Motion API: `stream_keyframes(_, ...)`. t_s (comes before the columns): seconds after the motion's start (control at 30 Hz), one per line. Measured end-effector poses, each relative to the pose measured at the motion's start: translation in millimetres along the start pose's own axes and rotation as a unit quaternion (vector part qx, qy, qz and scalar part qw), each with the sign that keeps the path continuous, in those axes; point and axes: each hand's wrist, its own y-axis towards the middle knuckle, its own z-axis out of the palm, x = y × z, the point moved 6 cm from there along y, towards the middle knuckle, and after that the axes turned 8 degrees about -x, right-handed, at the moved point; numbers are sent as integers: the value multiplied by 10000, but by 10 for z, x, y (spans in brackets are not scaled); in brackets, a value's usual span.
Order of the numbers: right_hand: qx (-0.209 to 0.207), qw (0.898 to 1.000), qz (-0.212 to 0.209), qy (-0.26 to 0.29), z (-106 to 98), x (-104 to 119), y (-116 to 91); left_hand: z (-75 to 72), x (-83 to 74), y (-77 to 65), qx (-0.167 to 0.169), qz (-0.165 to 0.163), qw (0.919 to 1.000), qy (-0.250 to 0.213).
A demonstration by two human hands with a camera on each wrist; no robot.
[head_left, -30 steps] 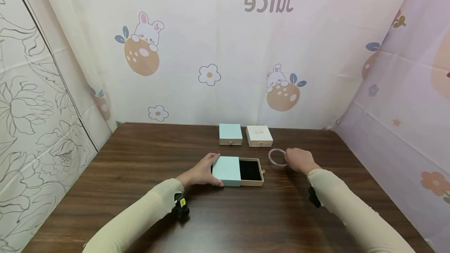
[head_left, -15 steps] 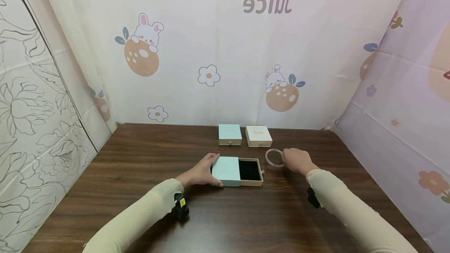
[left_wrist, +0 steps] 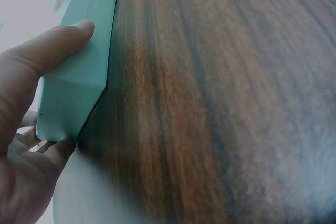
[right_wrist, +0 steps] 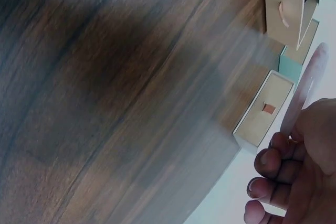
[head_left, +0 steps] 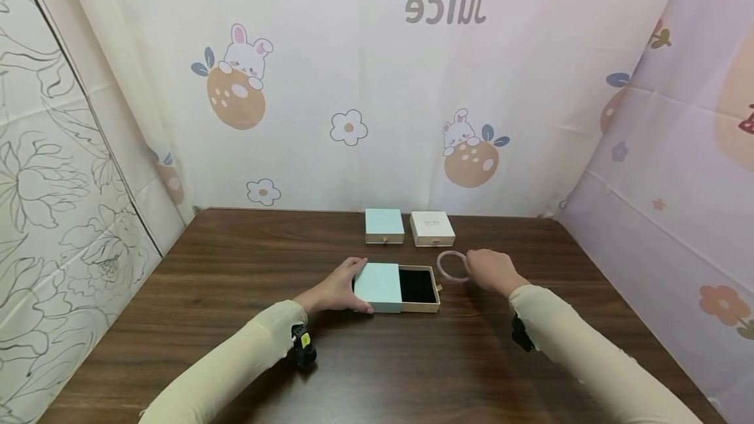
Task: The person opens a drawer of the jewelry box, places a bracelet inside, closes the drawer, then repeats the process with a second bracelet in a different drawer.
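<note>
A pale pinkish bangle (head_left: pixel 443 267) is pinched at its edge by my right hand (head_left: pixel 495 271), held up to the right of a drawer-style gift box. The box has a mint-green sleeve (head_left: pixel 378 286) and a cream drawer (head_left: pixel 419 308) with black lining, slid out to the right. My left hand (head_left: pixel 336 288) grips the sleeve from its left end, thumb on the near side and fingers at the far side. In the left wrist view the thumb (left_wrist: pixel 63 43) presses the green side wall. The right wrist view shows the bangle (right_wrist: pixel 307 85) edge-on above the curled fingers.
Two shut boxes stand at the back of the brown wooden table (head_left: pixel 265 241): a mint one (head_left: pixel 384 222) and a white one (head_left: pixel 432 226) with small print. A patterned curtain (head_left: pixel 306 70) hangs behind the table and at its sides.
My right hand has moved left with the bangle, closer to the open drawer. The left hand and the box have stayed where they were.
</note>
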Motion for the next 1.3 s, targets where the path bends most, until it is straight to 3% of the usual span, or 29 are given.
stream_keyframes(1.3, 171, 9989, -432, 102, 53, 642, 59, -22, -31, -20, 10, -69, 9999, -85)
